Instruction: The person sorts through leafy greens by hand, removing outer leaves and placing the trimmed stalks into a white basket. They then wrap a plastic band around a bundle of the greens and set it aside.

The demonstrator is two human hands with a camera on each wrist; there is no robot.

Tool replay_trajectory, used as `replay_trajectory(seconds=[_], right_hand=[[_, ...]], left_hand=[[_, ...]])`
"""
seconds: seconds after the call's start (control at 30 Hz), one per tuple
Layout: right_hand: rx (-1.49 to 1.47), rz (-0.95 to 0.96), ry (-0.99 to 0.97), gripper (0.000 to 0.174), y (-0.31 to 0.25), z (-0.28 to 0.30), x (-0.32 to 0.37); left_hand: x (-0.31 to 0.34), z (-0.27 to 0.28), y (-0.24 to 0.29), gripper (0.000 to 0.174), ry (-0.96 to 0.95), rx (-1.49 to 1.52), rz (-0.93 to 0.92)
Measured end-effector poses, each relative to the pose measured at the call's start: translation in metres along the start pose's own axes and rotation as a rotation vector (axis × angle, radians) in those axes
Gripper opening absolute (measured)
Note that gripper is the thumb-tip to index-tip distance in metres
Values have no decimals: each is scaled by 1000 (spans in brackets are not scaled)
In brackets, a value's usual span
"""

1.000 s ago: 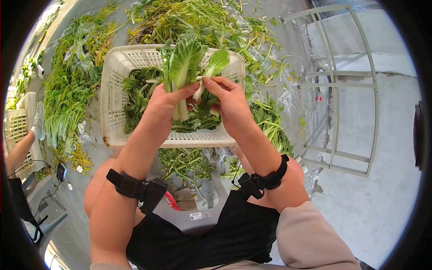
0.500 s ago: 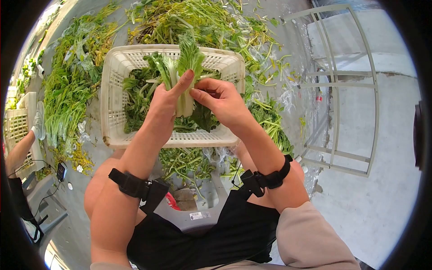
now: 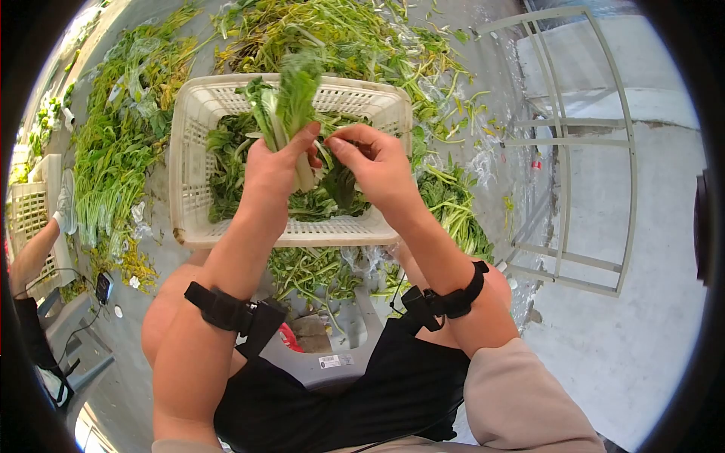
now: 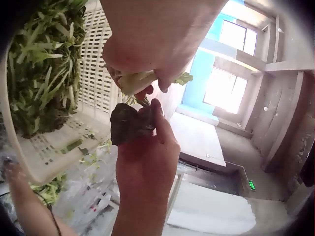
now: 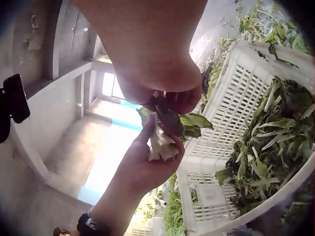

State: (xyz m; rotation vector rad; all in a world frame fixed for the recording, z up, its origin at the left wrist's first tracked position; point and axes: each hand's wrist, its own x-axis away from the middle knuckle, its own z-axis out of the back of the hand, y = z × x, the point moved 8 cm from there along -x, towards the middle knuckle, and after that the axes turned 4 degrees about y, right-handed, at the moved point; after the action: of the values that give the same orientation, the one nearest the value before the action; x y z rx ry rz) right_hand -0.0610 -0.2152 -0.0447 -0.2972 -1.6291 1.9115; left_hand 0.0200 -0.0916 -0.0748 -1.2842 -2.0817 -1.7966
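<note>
My left hand grips a green leafy vegetable by its pale stalks, leaves pointing away from me, above the white crate. Close on its right, my right hand pinches a dark green leaf that hangs below the fingers. In the left wrist view the dark leaf lies against the right hand. The right wrist view shows the pale stalk base in the left hand. Dark leafy greens lie in the crate.
Heaps of greens cover the floor left of the crate and beyond it. A metal frame lies at the right. Another person's foot and a second crate are at the left edge.
A small pale-stemmed leaf between the hands is no longer seen there. The left hand's vegetable has tipped left, and the right hand has moved slightly off it, now with a dark leaf.
</note>
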Motion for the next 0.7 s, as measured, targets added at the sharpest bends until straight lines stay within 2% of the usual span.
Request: replay_trajectory(seconds=[0.07,0.17,0.23,0.27,0.33,0.37,0.5,0.6,0.67,0.7], right_hand=[[-79,-13,17,16,3,3,-3],[-145,30,-18,19,-10,4,-3],[-243,-86,-8,21,-11,6,-1],[-243,-87,-9,21,-13,11,-2],[-337,-224,-189,24,-10,8,-1],[-337,-224,-191,24,-13,11,-1],[-621,-420,-142,26,-8,19,3],[-806,-506,-144,27,-2,20,4],[-904,-526,-160,27,1,20,3],[-954,-545,-167,28,2,20,3]], left_hand=[[3,9,10,30,131,78,-37],[-7,23,10,26,171,83,-112],[-11,29,17,27,186,51,-137],[-11,31,23,28,199,20,-161],[-11,35,33,30,204,-54,-193],[-10,36,39,32,205,-128,-225],[-9,33,45,36,174,-182,-252],[-9,23,35,45,140,-233,-141],[-10,10,35,56,30,-227,-272],[-11,10,32,56,29,-227,-273]])
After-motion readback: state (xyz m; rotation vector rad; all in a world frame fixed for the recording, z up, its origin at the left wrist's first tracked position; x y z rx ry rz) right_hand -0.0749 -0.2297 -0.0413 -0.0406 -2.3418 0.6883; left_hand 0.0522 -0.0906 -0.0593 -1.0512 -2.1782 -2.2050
